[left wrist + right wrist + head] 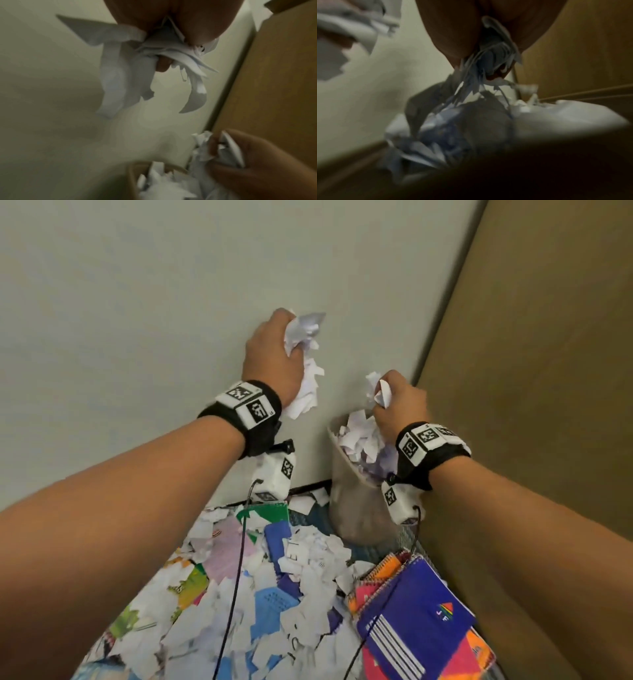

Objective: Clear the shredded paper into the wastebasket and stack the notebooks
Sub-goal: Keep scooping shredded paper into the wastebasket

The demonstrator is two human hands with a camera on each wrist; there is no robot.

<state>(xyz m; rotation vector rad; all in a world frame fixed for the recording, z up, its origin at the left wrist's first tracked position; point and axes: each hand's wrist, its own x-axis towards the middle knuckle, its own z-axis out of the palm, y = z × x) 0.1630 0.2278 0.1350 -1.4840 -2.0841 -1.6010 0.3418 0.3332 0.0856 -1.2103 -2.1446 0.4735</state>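
**Two fistfuls of shredded paper held above the wastebasket**

Head view. The left hand (270, 354) is clenching a wad of white shredded paper (305, 364), strips trailing down from the fist in front of the pale wall (137, 302). The right hand (399, 402) is gripping a smaller bunch of paper (376, 392) directly over the wastebasket (356, 508), which is standing in the corner between the wall and a brown panel (548, 371) and is showing torn white and pale lilac scraps heaped to its rim. More torn scraps (308, 594) are lying over the floor, partly covering scattered notebooks (270, 604) in green, blue, pink and yellow. A stack of spiral notebooks (418, 621), a dark blue cover on top, is lying at lower right beside the wastebasket. Both wrists are wearing black bands with printed markers.

Left wrist view. The left hand (171, 17) is squeezing crumpled paper (137, 65), long curled strips hanging loose. Below, the right hand (240, 162) is holding its bunch over the wastebasket (133, 174), blurred.

Right wrist view. The right hand (471, 27) is clutching thin bluish-white strips (479, 75) that are dangling onto the heaped paper (447, 132) beneath; this view is blurred and dim.
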